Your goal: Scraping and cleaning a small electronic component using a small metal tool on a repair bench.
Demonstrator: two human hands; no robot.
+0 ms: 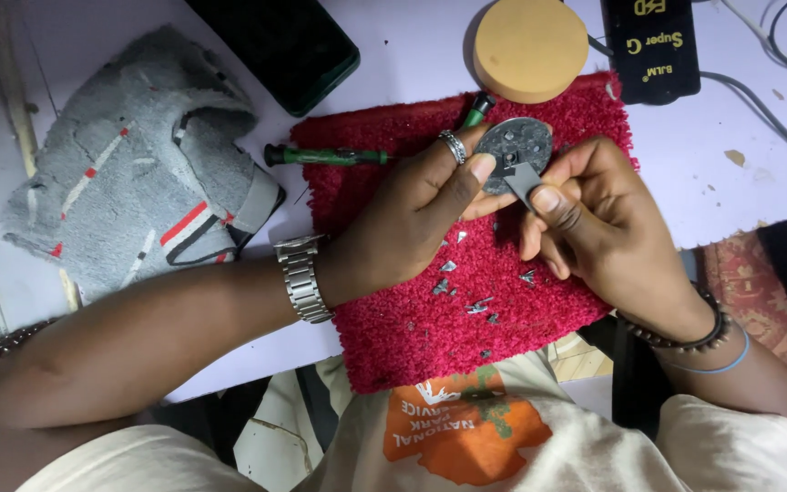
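We hold a round grey metal mechanism (514,150) over the far edge of the red mat (393,337), and every place below is given from that mat. Our left hand (421,205) clenches around the disc's near-left rim, thumb pressed against its face, a ring on one finger. Our right hand (594,219) pinches a small flat grey piece (525,180) between thumb and forefinger, its tip touching the disc's lower face; whether it is a tool or a part we cannot tell.

As for progress, we judge the work to be well under way: a scatter of tiny metal parts (466,287) lies loose across the mat's middle, which suggests the mechanism is already partly stripped. The disc's face is uneven and dark with more fittings on it, so more seems left to do. Whether we are taking it apart or rebuilding it, we cannot tell.

A green-handled screwdriver (330,156) lies at the mat's far-left corner, half off it. Beyond the mat's far edge sits a round tan block (530,46), with a black device (650,46) and cables to its right. Left of the mat lies a crumpled grey cloth (138,164), and beyond that a dark phone-like slab (275,46). All rests on a pale table (412,55), dimly lit.
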